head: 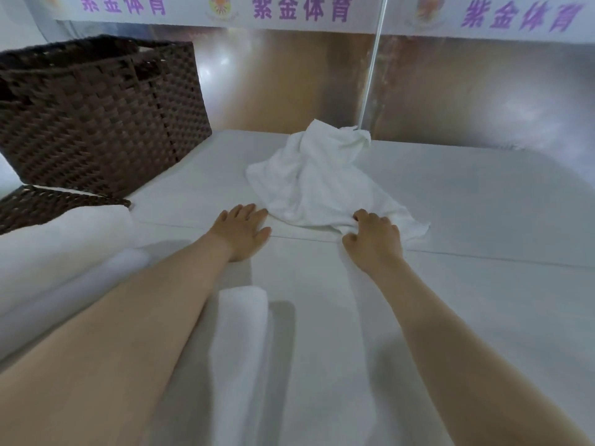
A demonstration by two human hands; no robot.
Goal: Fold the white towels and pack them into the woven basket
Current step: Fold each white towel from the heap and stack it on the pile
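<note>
The crumpled white towel (325,178) lies on the white table (483,220), its long axis running from the near edge away to a raised far peak; the right hand (375,241) pinches its near hem; the left hand (243,231) rests flat, fingers straight, just beside its left corner; the woven basket (99,114) stands far left

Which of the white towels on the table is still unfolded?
The crumpled white cloth towel at the far middle, pinched by the right hand. The rolled white towel between the forearms is already neat.
</note>
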